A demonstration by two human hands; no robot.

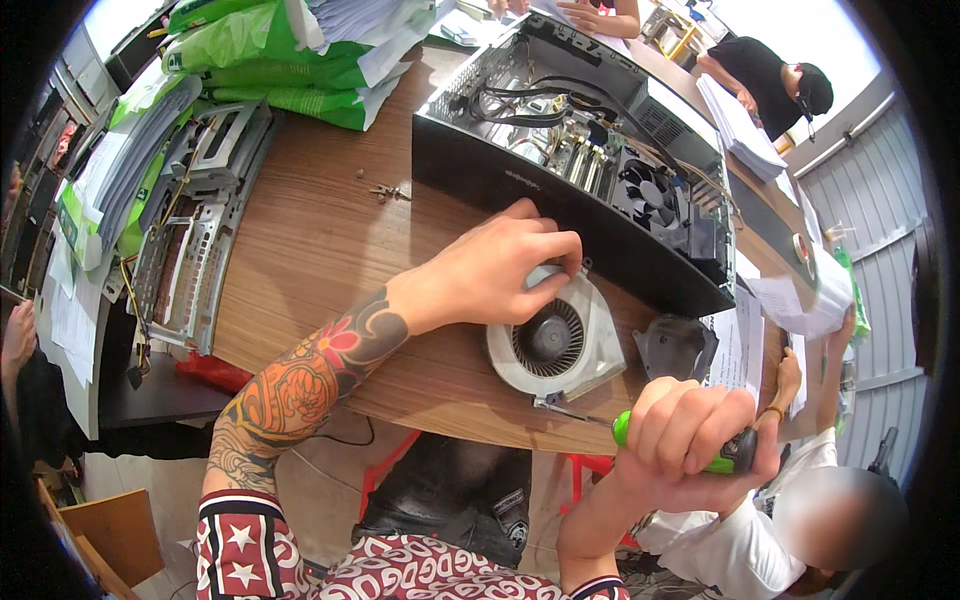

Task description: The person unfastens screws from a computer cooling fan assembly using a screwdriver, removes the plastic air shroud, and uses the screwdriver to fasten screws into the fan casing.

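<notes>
A silver blower fan point(603, 345) with a dark round hub lies flat near the table's front edge. My left hand point(500, 265) is closed on its upper rim, fingers bent and thumb on the housing. In my right hand point(690, 435) is a green and black screwdriver point(621, 429), gripped in a fist. Its shaft points left, with the tip at a small tab on the fan's lower edge. Just behind the fan stands an open black computer case point(560, 225), its cables and inner fan showing. A dark plastic piece point(675, 350) lies right of the blower.
Several small screws point(390, 192) lie left of the case. A metal frame point(190, 250) with wires and green-wrapped paper packs point(300, 95) fill the left side. Papers point(738, 335) lie to the right. One co-worker point(760, 85) is at the far right, another point(740, 545) close by.
</notes>
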